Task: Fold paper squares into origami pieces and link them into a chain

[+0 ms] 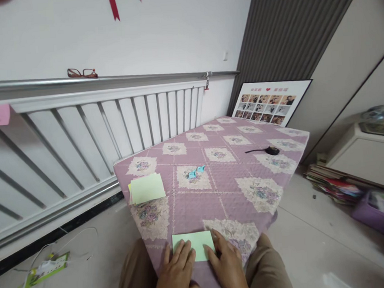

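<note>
A light green sheet of paper [200,242] lies flat on the floral tablecloth [192,210] at the near edge of the table. My left hand [177,269] rests with spread fingers on the sheet's left part. At its right edge is my right hand [226,259], thumb on the paper and fingers apart beside it. A stack of pale green sheets [148,188] sits at the table's left edge. Two small blue folded paper pieces [192,174] [201,169] lie near the middle.
A black round object with a strap [272,150] lies on the right side of the table. A photo board [268,102] leans at the far end. The radiator [150,116] runs along the left, with glasses [82,73] on the pipe above. A power strip [47,270] is on the floor.
</note>
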`<state>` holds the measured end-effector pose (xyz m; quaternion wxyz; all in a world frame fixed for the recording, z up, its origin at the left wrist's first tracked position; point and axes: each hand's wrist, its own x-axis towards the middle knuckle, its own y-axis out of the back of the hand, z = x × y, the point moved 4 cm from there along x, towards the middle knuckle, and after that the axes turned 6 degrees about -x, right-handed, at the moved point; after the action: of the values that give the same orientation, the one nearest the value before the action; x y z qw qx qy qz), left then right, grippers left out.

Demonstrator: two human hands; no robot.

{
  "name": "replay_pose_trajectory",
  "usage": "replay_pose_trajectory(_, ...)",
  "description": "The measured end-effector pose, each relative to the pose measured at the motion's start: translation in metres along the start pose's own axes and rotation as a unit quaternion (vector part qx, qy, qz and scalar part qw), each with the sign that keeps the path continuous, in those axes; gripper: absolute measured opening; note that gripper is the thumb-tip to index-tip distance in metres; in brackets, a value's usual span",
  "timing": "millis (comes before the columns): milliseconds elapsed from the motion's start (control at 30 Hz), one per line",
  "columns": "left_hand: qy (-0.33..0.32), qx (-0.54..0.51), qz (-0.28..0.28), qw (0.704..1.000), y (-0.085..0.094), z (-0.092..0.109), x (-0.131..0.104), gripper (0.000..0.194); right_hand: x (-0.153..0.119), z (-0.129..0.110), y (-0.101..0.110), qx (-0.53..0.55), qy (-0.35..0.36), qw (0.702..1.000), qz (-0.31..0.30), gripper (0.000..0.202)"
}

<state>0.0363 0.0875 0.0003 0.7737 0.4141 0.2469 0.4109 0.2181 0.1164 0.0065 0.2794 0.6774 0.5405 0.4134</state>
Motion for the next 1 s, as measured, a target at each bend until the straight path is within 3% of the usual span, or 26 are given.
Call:
replay_pose_trajectory(333,0.001,0.008,-0.004,1.0,-0.004,-0.002,-0.007,0.078,-0.007,0.0,-0.003,-0.039,0.006,0.999,0.033,0.051)
replay_pose_trajectory(600,-0.022,0.055,0.022,0.998,-0.008,-0.006,-0.008,0.076,-0.009,-0.005,0.001,-0.084,0.076,0.988,0.105,0.047)
replay_pose_trajectory(667,-0.033,0.073,0.035,0.996,-0.01,-0.006,-0.008,0.073,-0.014,-0.02,-0.005,-0.1,0.121,0.986,0.053,0.046)
replay_pose_trajectory(767,-0.056,0.107,0.065,0.991,-0.013,-0.006,-0.007,0.066,-0.026,-0.05,-0.02,-0.066,0.217,0.971,-0.081,0.053)
replay_pose_trajectory(867,-0.081,0.131,0.095,0.983,-0.013,-0.009,-0.007,0.067,-0.033,-0.064,-0.029,-0.034,0.236,0.957,-0.164,0.069)
replay_pose_trajectory(1000,-0.099,0.136,0.071,0.983,-0.009,-0.017,-0.012,0.071,-0.035,-0.055,-0.031,-0.046,0.217,0.953,-0.209,0.081)
